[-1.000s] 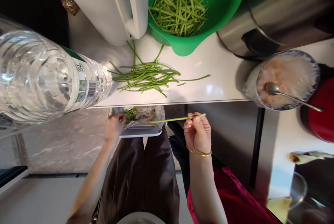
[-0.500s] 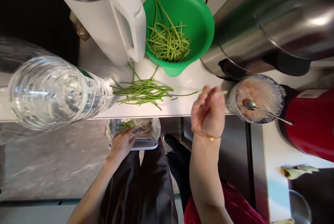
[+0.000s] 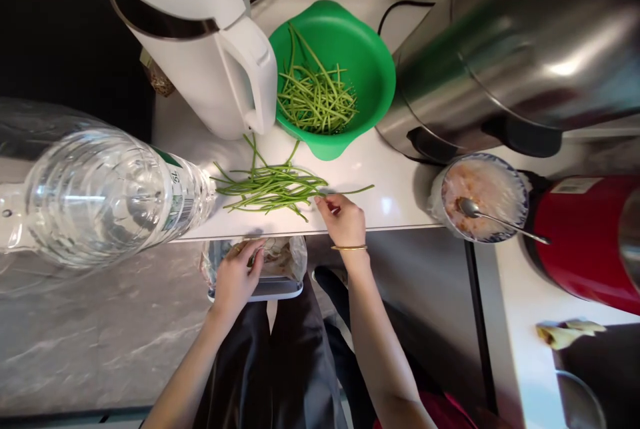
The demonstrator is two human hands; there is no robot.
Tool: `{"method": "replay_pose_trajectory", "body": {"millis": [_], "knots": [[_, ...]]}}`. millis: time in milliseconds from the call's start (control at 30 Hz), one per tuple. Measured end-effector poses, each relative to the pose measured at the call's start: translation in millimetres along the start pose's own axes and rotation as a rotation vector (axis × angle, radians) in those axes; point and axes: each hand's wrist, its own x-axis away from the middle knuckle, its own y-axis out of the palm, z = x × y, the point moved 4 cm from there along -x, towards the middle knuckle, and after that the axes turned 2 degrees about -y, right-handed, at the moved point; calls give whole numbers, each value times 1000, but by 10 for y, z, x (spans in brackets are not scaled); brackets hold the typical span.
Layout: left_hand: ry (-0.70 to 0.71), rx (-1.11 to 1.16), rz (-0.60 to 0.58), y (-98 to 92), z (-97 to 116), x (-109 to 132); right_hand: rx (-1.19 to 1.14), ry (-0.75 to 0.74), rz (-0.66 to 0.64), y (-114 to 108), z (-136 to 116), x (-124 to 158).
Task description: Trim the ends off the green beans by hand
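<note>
A loose pile of long, thin green vegetable stems (image 3: 273,185) lies along the counter's front edge. My right hand (image 3: 345,221), with a gold bangle at the wrist, is at the pile's right end. Its thumb and index finger are closed at a stem there, though the fingertips partly hide the grip. Over a small lined bin (image 3: 285,259) below the counter edge hangs my left hand (image 3: 236,277), its thumb and fingers apart and nothing visible in them. Behind the pile, a green colander (image 3: 373,72) holds many more stems.
A white kettle (image 3: 185,75) and a large water bottle (image 3: 110,195) stand left. To the right are a steel appliance (image 3: 480,75), a film-covered bowl (image 3: 493,192) with a spoon (image 3: 500,217) on top, and a red appliance (image 3: 585,235). Red clothing (image 3: 445,409) shows bottom right.
My right hand has come down and left from its raised spot to the pile's right end. The left hand has lifted slightly from the bin's contents. The view has shifted a little.
</note>
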Motion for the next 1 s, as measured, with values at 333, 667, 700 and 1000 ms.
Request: {"method": "replay_pose_trajectory", "body": {"millis": [333, 667, 700, 1000], "knots": [[183, -270, 240, 97, 341, -737, -206, 41, -63, 204, -67, 228], [250, -191, 317, -33, 421, -727, -425, 93, 30, 86, -143, 419], [241, -156, 324, -59, 437, -680, -495, 103, 26, 98, -169, 442], [150, 161, 19, -223, 716, -266, -855, 56, 4, -35, -430, 808]]}}
